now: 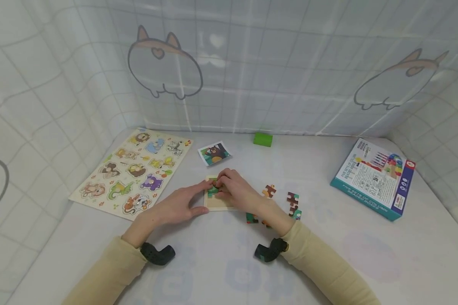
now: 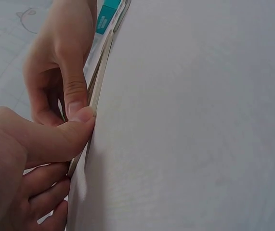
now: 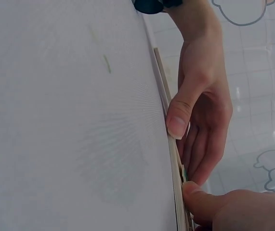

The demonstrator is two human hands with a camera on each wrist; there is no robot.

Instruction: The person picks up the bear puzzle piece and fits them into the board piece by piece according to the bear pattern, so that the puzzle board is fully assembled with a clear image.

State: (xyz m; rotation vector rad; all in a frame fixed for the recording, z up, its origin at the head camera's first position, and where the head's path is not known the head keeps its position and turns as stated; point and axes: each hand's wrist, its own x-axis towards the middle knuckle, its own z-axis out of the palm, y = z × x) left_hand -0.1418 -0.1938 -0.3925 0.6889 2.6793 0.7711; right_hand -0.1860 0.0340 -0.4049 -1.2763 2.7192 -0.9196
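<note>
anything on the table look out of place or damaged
Nothing looks spilled or damaged. The small green block seems a bit stray, lying alone near the back of the table, apart from the loose puzzle pieces.

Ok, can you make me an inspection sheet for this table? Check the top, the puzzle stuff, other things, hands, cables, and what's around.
Surface: white table, faint marks near the front.
Puzzle things: tray has green pieces at its upper left; loose pieces lie to its right, some partly hidden by the right arm; card with a bear lies behind.
Clutter: animal board left, green block at the back, box right.
Hands: left hand touches the tray's left side; right hand bends over the tray, its grip hidden.
Cables: nothing seen.
Surroundings: pale checked curtain with cartoon animals.
</note>
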